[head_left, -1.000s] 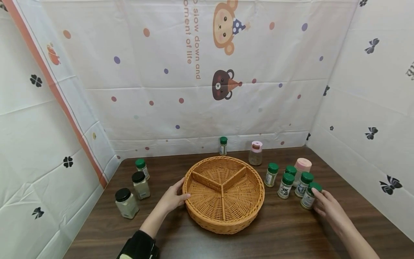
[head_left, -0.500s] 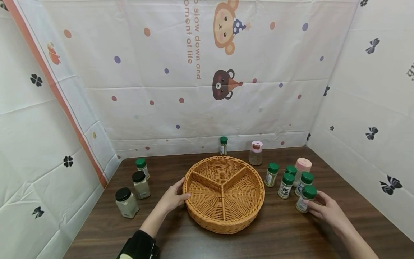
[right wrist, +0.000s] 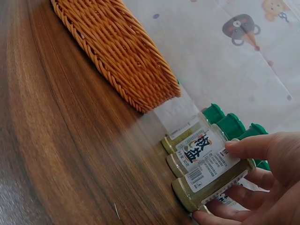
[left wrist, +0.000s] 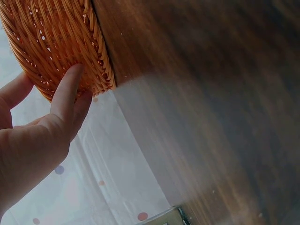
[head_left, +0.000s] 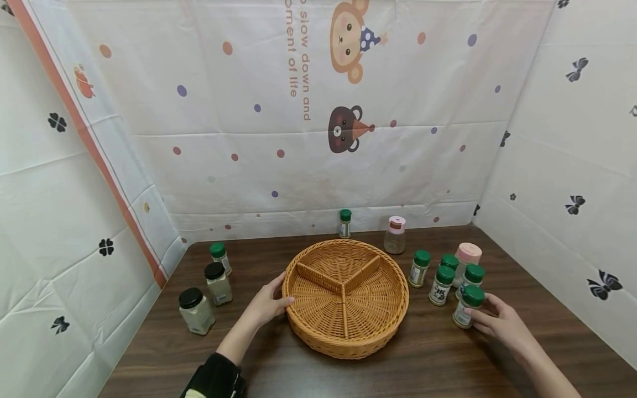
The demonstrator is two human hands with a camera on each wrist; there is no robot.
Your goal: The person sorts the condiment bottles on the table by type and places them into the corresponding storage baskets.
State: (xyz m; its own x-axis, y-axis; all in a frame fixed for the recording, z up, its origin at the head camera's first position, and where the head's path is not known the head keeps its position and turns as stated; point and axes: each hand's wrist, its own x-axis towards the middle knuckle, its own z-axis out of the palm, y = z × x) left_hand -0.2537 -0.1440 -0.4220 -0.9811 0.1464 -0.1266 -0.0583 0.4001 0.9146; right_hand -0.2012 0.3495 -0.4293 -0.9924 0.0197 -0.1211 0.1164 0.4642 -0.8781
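Observation:
Around the left side of a round wicker basket (head_left: 344,348), my left hand (head_left: 267,304) holds the rim, thumb over the edge. In the left wrist view some fingers (left wrist: 68,91) of that hand lie along the woven outer wall. Two dividers meet a third inside, making three bare sections. My right hand (head_left: 500,320) grips a green-capped spice jar (head_left: 464,315) that stands upright at the right. The right wrist view shows the thumb across its labelled front (right wrist: 211,176) and fingers behind it. Another green-capped jar (head_left: 440,290) stands close by.
Behind the held jar stand more green-capped jars and a pink-lidded jar (head_left: 468,257). A pink-topped bottle (head_left: 395,240) and a small green-capped jar (head_left: 345,226) are behind the basket. Two black-lidded jars (head_left: 197,318) and a green-capped jar (head_left: 220,255) stand left. Printed cloth surrounds the wooden table (head_left: 278,376).
My right hand has shifted the green-capped jar left and slightly toward me, away from the outer end of the group. The left hand and the basket have stayed put.

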